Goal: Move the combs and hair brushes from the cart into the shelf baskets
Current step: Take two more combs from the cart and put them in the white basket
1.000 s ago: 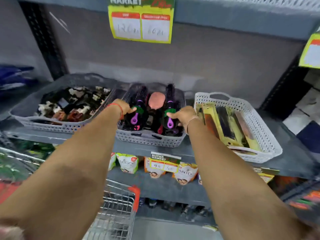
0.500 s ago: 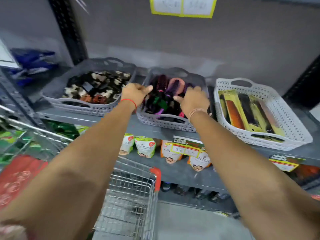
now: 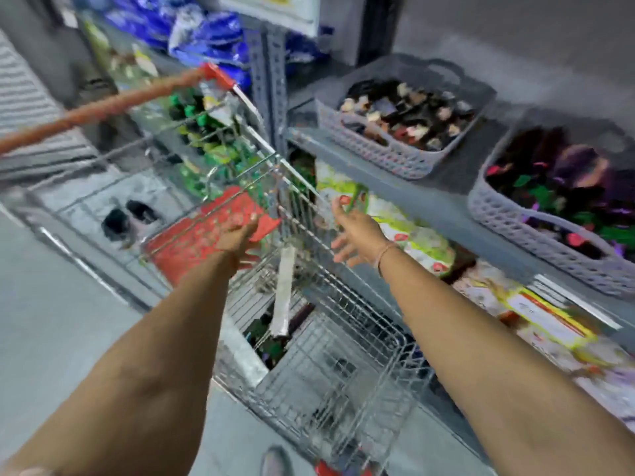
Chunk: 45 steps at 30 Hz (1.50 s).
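The frame is blurred by motion. A wire shopping cart [image 3: 330, 365] stands below me with a red child-seat flap [image 3: 202, 235]. Deep in the cart lie dark and green brush-like items [image 3: 271, 341] and a pale long packet [image 3: 283, 297]. My left hand [image 3: 240, 240] is over the red flap, fingers spread, holding nothing. My right hand [image 3: 354, 231] hovers open above the cart's right rim. On the shelf at the right, a grey basket [image 3: 508, 218] holds round hair brushes with purple, pink and green handles.
Another grey basket [image 3: 378, 139] with hair clips sits on the shelf further left. Pouches [image 3: 415, 235] line the shelf below. The cart's orange handle [image 3: 103, 108] runs across the upper left. Blue packs [image 3: 206, 32] fill the far shelf. Grey floor lies at left.
Both hands left the brush basket and swung down and left to the cart. The view turned from the shelf towards the cart.
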### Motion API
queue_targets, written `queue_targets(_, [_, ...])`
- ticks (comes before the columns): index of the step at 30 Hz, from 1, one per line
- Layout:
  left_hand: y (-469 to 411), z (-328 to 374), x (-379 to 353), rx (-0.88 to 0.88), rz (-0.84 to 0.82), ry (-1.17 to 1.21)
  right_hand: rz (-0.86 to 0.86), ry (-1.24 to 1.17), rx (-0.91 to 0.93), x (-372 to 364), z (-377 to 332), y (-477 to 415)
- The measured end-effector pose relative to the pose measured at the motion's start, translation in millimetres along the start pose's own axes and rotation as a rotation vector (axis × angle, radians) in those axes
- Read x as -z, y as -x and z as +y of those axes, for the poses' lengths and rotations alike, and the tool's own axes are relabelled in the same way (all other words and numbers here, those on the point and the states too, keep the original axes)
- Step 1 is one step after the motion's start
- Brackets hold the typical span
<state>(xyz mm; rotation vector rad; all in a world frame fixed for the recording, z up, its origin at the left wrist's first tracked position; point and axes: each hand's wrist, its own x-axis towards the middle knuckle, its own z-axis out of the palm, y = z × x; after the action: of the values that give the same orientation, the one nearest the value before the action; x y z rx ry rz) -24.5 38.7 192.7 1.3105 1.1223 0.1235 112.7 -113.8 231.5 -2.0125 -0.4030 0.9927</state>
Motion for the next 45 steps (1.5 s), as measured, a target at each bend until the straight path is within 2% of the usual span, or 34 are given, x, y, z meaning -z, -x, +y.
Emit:
queue_targets(3, [-18,-45,11,0.109,0.115,0.013,-0.195,0.135,-0.19,-15,34,-42])
queue_targets(10, [-75,-125,-17,0.315,0.24,0.122,-0.33,0.235,-0.401,-40,112,-116])
queue_targets(15, [-114,-186,-38,0.405,0.412,0.229,-0.421,0.285,-0.371,-65,163,-161])
queue_targets(17, [-124,-205,-42,0.452,0.515,0.226,-0.373,0.298,-0.308,-80,181,-177])
queue_targets(20, [-134,-229,-40,0.519,0.683,0.07,-0.266,0.242,-0.206,-112,197,-197])
queue_targets(22, [-138,-239,-41,0.548,0.74,-0.007,-0.256,0.224,-0.178,-131,197,-207])
queue_targets(25, [-143,-249,-40,0.564,0.798,-0.085,-0.293,0.239,-0.23,-157,196,-217])
queue_targets(27, [-145,-251,-36,0.598,0.806,-0.117,-0.271,0.282,-0.25,-170,194,-216])
queue_targets(30, [-143,-250,-32,0.657,0.774,-0.096,-0.127,0.227,-0.229,-172,179,-211])
queue_targets(34, [-134,-237,-33,0.653,0.798,-0.056,0.064,0.444,-0.014,-138,161,-195])
queue_targets(36, [-130,-229,-39,0.619,0.844,0.041,0.035,0.643,0.061,-121,178,-185])
queue_targets(38, [-126,-219,-47,0.585,0.866,0.222,-0.106,0.754,0.018,-112,198,-174])
queue_targets(40, [-125,-219,-54,0.544,0.789,0.324,-0.17,0.673,-0.056,-106,211,-165])
queue_targets(45, [-122,-221,-62,0.469,0.565,0.422,-0.032,0.325,-0.181,-96,214,-162])
